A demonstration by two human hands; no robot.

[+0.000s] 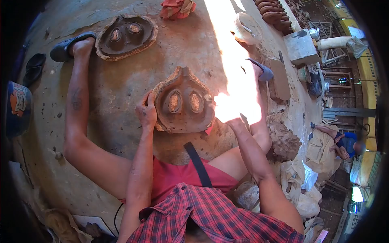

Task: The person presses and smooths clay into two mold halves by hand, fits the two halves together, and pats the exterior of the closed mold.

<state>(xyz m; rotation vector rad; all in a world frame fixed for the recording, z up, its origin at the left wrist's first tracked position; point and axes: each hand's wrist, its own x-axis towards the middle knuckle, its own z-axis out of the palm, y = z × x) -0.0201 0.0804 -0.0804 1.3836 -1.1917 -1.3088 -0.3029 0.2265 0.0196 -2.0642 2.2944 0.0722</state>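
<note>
A rounded mould (184, 121) with a pointed top lies on the floor between my legs. Dark clay appears to line it, and two pale oval knobs stand up inside. My left hand (147, 110) holds its left rim, fingers closed against the edge. At the right rim is my right hand (227, 108), so washed out by sunlight that its fingers cannot be made out. A similar mould (127, 37), also with two oval knobs, lies farther off by my left foot.
A lump of clay (285, 141) sits beside my right knee. Past my right foot lies a clay slab (277, 79), near a pale round vessel (246, 29). A red cloth bundle (177, 8) lies ahead, a dark bucket (18, 109) at left. Another person (348, 145) sits far right.
</note>
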